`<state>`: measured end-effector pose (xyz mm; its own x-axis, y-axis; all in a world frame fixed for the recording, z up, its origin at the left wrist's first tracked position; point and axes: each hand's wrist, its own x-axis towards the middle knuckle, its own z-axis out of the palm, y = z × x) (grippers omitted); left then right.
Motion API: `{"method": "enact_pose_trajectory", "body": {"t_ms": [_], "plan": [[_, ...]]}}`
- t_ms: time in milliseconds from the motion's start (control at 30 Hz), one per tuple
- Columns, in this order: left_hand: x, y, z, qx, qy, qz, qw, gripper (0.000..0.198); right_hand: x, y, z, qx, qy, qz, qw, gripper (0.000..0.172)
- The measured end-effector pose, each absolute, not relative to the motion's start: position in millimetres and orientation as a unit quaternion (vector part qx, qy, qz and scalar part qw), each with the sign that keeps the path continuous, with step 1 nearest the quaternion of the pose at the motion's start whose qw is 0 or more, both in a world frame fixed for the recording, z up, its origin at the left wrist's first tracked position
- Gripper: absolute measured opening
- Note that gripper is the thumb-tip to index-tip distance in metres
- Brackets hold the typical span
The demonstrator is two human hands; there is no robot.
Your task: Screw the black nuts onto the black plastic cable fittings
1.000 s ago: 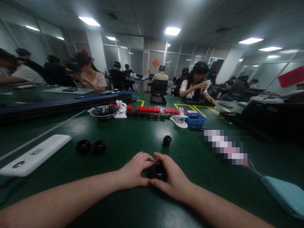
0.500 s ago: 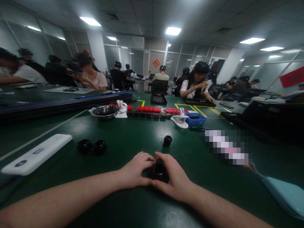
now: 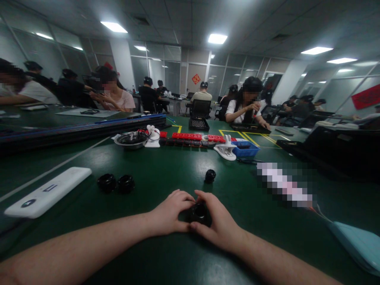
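A black ring-shaped part with a hole in its top is between my two hands on the green table. My left hand curls round its left side, fingers behind and thumb in front. From the right, my right hand wraps it in the same way, and the fingertips of both hands nearly meet. A smaller black part stands just beyond my hands. Two more black parts, one beside the other, sit to the left.
At left lies a white power bank. Farther back are a metal bowl, a white clip, a blue bin and red blocks. A teal pouch lies at right. A person sits across the table.
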<state>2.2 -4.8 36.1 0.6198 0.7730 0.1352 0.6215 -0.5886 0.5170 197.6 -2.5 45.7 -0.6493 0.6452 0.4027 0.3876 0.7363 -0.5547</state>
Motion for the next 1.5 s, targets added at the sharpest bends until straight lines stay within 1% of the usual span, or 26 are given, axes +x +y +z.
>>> {"method": "enact_pose_trajectory", "body": {"t_ms": [67,133,267,333,400,533,600,667,800,900,1000,1067,1200,1267,1367,1500], "plan": [[2.7,-5.2,37.3,0.874,0.397,0.18,0.215,0.047,198.2,-3.6,45.3,-0.281,-0.881,0.219,0.31,0.055],[3.4,-5.3,38.5,0.874,0.395,0.184,0.214,0.045,199.3,-5.0,45.0,-0.252,-0.885,0.214,0.327,0.053],[3.4,-4.5,38.3,0.875,0.393,0.184,0.213,0.043,200.0,-5.2,45.4,-0.227,-0.897,0.205,0.319,0.063],[2.8,-4.3,37.3,0.875,0.397,0.181,0.212,0.044,199.4,-3.9,45.9,-0.24,-0.898,0.203,0.308,0.068],[2.1,-4.3,36.7,0.874,0.399,0.179,0.213,0.044,198.4,-2.4,46.6,-0.267,-0.891,0.205,0.304,0.068],[2.0,-4.4,36.6,0.874,0.398,0.182,0.213,0.043,197.3,-1.8,47.2,-0.315,-0.878,0.215,0.29,0.06],[2.4,-4.1,37.0,0.875,0.396,0.185,0.209,0.044,197.5,-2.9,47.4,-0.299,-0.881,0.222,0.293,0.054],[3.0,-3.8,37.4,0.877,0.393,0.186,0.204,0.043,197.9,-4.3,47.7,-0.264,-0.887,0.228,0.301,0.052],[3.6,-4.0,37.8,0.879,0.393,0.188,0.196,0.04,198.7,-5.5,48.4,-0.218,-0.901,0.221,0.303,0.063],[3.2,-4.4,36.9,0.877,0.396,0.186,0.201,0.042,198.9,-4.1,47.9,-0.238,-0.898,0.2,0.311,0.066],[2.4,-4.4,36.2,0.874,0.398,0.183,0.21,0.043,198.5,-2.2,46.8,-0.284,-0.885,0.202,0.309,0.064],[2.2,-4.4,36.6,0.874,0.398,0.181,0.213,0.043,198.2,-1.6,45.9,-0.302,-0.879,0.212,0.301,0.059],[2.9,-5.0,38.9,0.874,0.397,0.186,0.21,0.045,198.6,-2.6,45.1,-0.274,-0.881,0.222,0.315,0.05],[3.4,-5.3,39.7,0.875,0.394,0.19,0.206,0.043,199.2,-3.7,45.8,-0.245,-0.887,0.218,0.324,0.051],[3.7,-5.4,39.9,0.875,0.397,0.187,0.203,0.043,199.5,-4.8,47.9,-0.227,-0.897,0.211,0.317,0.058],[3.0,-5.7,40.5,0.874,0.401,0.179,0.209,0.045,198.4,-3.3,48.9,-0.266,-0.89,0.207,0.307,0.064]]}}
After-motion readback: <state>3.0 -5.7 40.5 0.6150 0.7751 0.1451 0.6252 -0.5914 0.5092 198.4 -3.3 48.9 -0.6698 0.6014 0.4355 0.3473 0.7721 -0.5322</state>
